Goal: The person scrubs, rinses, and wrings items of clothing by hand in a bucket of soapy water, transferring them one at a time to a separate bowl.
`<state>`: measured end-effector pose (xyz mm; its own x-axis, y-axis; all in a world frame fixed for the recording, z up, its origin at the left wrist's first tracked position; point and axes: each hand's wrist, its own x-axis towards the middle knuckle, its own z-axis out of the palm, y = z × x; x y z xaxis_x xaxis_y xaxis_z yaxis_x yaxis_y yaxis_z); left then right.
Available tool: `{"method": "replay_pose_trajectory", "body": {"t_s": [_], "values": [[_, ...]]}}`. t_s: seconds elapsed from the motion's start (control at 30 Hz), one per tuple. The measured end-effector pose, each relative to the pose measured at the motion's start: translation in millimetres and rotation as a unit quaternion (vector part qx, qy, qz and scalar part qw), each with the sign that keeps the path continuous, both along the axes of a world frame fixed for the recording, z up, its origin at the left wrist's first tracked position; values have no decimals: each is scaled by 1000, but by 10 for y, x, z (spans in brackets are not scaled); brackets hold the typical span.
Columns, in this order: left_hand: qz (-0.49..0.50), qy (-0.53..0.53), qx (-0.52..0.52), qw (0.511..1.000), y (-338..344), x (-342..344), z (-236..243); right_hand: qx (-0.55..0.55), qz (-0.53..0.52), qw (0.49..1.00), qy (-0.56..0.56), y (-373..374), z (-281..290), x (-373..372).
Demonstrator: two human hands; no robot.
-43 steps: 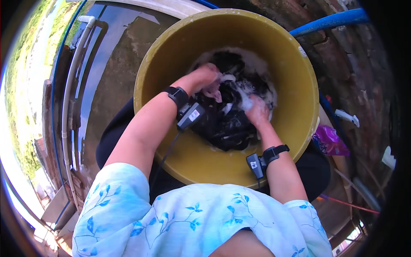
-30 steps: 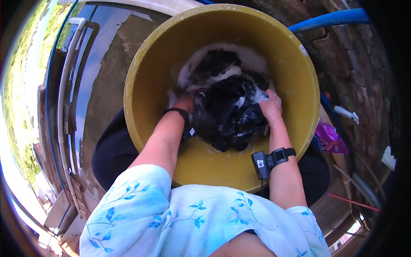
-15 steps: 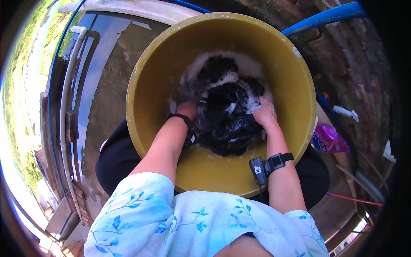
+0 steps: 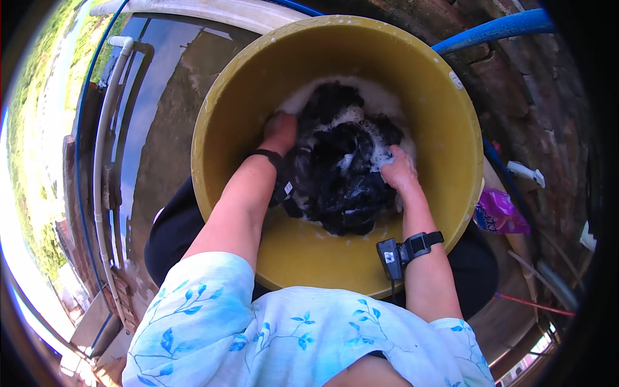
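A bundle of wet black cloth (image 4: 348, 187) lies in sudsy water at the bottom of a large yellow tub (image 4: 309, 264). Beside the cloth's right edge my right hand (image 4: 400, 169) is closed, its fingers pressed into the soapy fabric. At the upper left of the bundle, near the tub wall, is my left hand (image 4: 281, 131); its fingers are turned down and hidden, so their grip does not show. White foam (image 4: 380, 97) rings the cloth. Each wrist wears a black strap with a small device.
A blue pipe (image 4: 496, 31) runs behind the tub's right side along a rough brick surface. A purple plastic packet (image 4: 500, 211) lies to the right. On the left, a pale pipe (image 4: 102, 155) edges a wet floor. My knees flank the tub.
My left hand has moved up and away from me, along the cloth's left side toward its far end. The right hand stays in place on the cloth.
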<state>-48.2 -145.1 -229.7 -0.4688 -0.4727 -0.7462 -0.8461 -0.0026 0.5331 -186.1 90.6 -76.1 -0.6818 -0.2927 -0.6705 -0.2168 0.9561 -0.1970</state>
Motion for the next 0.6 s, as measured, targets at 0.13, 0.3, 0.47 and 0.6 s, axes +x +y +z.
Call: {"method": "replay_pose_trajectory", "body": {"t_s": [0.13, 0.3, 0.47, 0.6], "values": [[-184, 9, -253, 950, 358, 274, -61, -19, -26, 999, -7, 7, 27, -45], [-199, 2, -446, 872, -135, 1054, -658, -118, 35, 992, -38, -348, 158, 146], [-209, 79, -119, 967, -184, -112, 707, -241, 0, 969, 56, -133, 341, 29], [-231, 168, -72, 956, -62, -326, 2132, -493, -225, 831, -128, -294, 269, 138]]}}
